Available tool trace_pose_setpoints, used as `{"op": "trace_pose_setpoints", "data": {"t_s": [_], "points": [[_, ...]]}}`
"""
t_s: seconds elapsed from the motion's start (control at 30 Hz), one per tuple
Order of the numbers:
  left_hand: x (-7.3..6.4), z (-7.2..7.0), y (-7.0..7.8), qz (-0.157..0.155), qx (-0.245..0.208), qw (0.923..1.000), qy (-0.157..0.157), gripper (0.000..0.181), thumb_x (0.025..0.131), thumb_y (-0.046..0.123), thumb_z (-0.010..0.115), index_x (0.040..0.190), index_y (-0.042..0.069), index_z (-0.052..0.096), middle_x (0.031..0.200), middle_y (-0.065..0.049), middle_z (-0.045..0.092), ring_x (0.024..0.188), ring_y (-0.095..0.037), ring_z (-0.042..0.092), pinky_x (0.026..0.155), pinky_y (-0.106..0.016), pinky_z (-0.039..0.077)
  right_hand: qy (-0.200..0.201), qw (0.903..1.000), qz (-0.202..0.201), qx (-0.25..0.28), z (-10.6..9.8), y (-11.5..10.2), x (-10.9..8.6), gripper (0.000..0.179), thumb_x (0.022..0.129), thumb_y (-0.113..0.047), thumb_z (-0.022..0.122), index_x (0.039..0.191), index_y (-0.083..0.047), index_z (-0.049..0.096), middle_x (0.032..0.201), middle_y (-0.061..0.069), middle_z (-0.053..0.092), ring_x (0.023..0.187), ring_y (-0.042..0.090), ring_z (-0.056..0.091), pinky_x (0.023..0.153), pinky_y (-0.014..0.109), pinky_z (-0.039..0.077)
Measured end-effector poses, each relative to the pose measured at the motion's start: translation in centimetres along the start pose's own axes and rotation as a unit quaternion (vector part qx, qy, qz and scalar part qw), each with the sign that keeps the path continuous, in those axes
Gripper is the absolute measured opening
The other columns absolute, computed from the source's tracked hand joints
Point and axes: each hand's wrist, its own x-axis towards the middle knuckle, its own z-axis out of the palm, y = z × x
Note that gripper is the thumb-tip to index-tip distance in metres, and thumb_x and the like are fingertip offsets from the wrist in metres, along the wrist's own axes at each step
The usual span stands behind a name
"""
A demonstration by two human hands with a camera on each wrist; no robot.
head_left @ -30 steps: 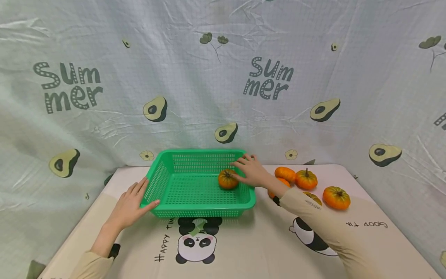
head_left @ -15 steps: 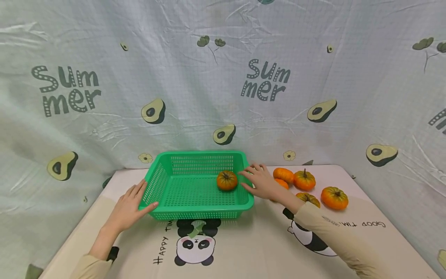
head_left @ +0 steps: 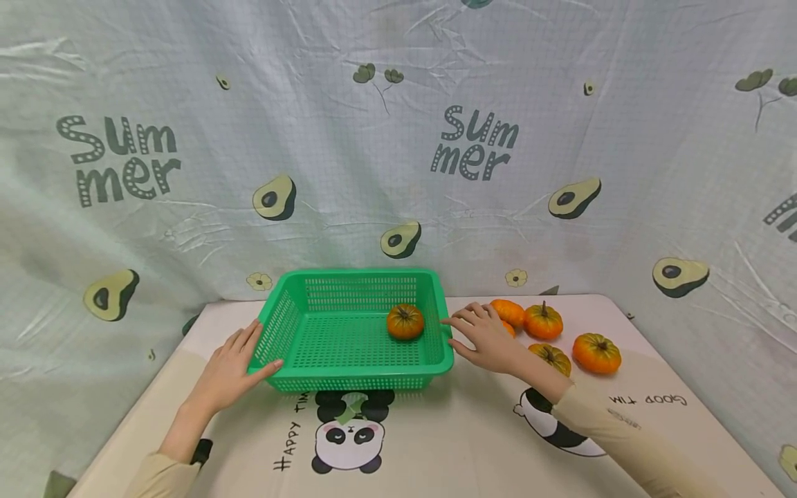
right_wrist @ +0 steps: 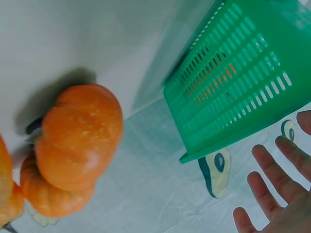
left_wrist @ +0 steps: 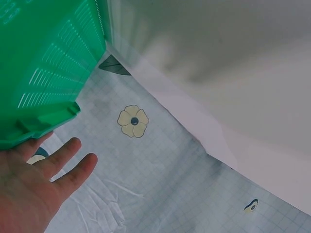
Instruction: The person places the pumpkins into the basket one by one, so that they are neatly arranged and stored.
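Note:
A green slotted plastic basket (head_left: 361, 372) stands on the table with one small orange-green pumpkin (head_left: 405, 322) inside, toward its right side. My left hand (head_left: 227, 373) rests at the basket's left rim, thumb over the front corner and fingers straight along the side. In the left wrist view, the fingers (left_wrist: 65, 158) spread beside the green rim. My right hand (head_left: 488, 339) hovers just outside the right rim with relaxed, spread fingers and holds nothing. Beyond it sit more pumpkins, one of them (head_left: 596, 353) farthest right; the hand partly hides another.
Several pumpkins cluster right of the basket, among them a stemmed one (head_left: 544, 321) and a greener one (head_left: 551, 357). A printed curtain (head_left: 349, 138) hangs directly behind the table. The tablecloth (head_left: 448, 429) carries panda drawings and lettering.
My right hand has drawn back from the pumpkin in the basket, rightward over the rim to the outside. The pumpkin stays inside. My left hand keeps its place at the left rim.

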Motion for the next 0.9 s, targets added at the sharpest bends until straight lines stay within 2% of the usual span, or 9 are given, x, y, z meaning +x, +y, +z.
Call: {"op": "trace_pose_setpoints", "data": {"t_s": [0.2, 0.4, 0.63, 0.9], "points": [[0.0, 0.1, 0.0, 0.003, -0.001, 1.0000, 0.000, 0.084, 0.083, 0.050, 0.052, 0.139, -0.005, 0.023, 0.142, -0.025, 0.027, 0.125, -0.046, 0.027, 0.093, -0.063, 0.028, 0.000, 0.9996, 0.018, -0.021, -0.5, 0.4, -1.7, 0.033, 0.082, -0.027, 0.061, 0.114, -0.019, 0.059, 0.103, 0.000, 0.059, 0.099, 0.018, 0.047, 0.083, 0.041, 0.038], [0.1, 0.1, -0.1, 0.000, -0.001, 1.0000, -0.001, 0.084, 0.083, 0.051, 0.052, 0.139, -0.005, 0.023, 0.142, -0.025, 0.026, 0.125, -0.046, 0.027, 0.093, -0.062, 0.027, 0.009, 0.9986, 0.051, -0.010, -1.3, 1.4, -3.5, 0.034, 0.081, -0.024, 0.063, 0.114, -0.018, 0.059, 0.108, 0.005, 0.059, 0.101, 0.023, 0.047, 0.088, 0.047, 0.036], [0.1, 0.1, 0.0, -0.002, -0.002, 1.0000, 0.001, 0.084, 0.083, 0.051, 0.052, 0.139, -0.006, 0.023, 0.142, -0.025, 0.026, 0.125, -0.046, 0.027, 0.094, -0.062, 0.027, 0.008, 0.9966, 0.081, -0.006, -1.9, 2.8, -5.6, 0.041, 0.077, -0.020, 0.067, 0.116, -0.012, 0.057, 0.110, 0.008, 0.058, 0.103, 0.025, 0.045, 0.086, 0.050, 0.034], [0.1, 0.1, 0.0, -0.003, -0.005, 1.0000, 0.003, 0.084, 0.083, 0.051, 0.052, 0.139, -0.005, 0.024, 0.142, -0.024, 0.026, 0.125, -0.046, 0.027, 0.093, -0.063, 0.027, -0.003, 0.9905, 0.138, -0.001, -2.5, 4.1, -8.3, 0.044, 0.078, -0.025, 0.067, 0.117, -0.009, 0.056, 0.113, 0.009, 0.058, 0.104, 0.028, 0.044, 0.088, 0.054, 0.032]]}}
